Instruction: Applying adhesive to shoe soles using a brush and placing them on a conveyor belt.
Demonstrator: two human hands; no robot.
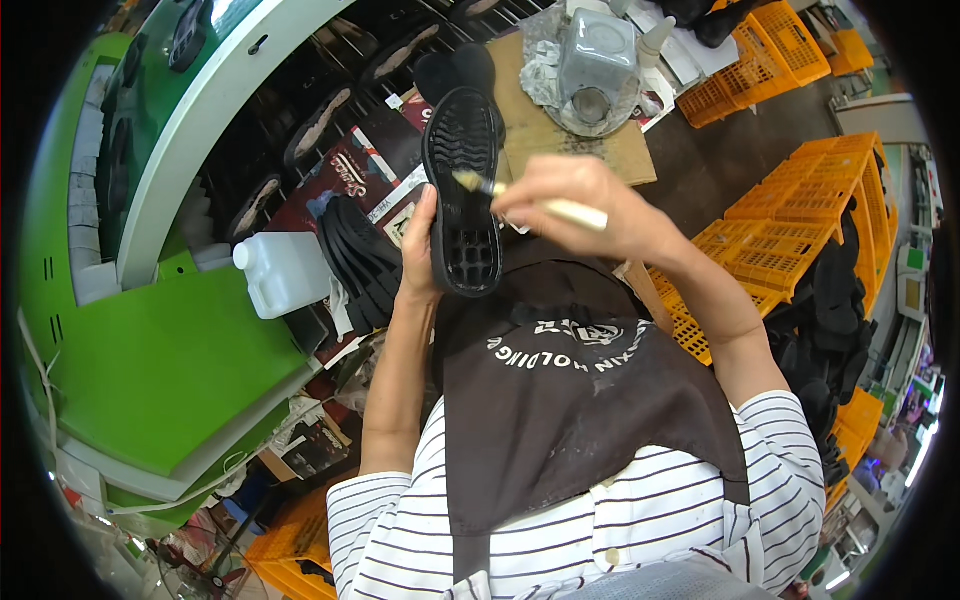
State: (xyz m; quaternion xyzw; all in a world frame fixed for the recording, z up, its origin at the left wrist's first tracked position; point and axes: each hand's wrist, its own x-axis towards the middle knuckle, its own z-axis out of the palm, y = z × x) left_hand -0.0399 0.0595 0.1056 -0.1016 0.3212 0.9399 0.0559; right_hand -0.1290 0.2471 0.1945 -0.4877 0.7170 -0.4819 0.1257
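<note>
Head view, looking down. Left hand (418,262) clamped on a black shoe sole (463,190), gripping its near (heel) end from the left; sole held upright in the air above the lap, tread side facing the camera, toe end pointing away toward the table (620,160). Right hand (578,205) closed round a pale-handled brush (520,198), fingers pinching the handle; bristle tip touches the sole approx. mid-length, brush lying across the sole from right to left. Both forearms bare; striped shirt w/ dark apron (570,400) below. Behind the sole: brown cardboard sheet on the table, carrying a clear plastic container (597,62) in crumpled wrap. Left of the sole: stack of further black soles (358,262) standing on edge, and just beside them a white plastic jug (283,272) at the edge of a green machine surface (160,360). Right: yellow plastic crates (800,225), more black soles (830,330) piled beside them.
</note>
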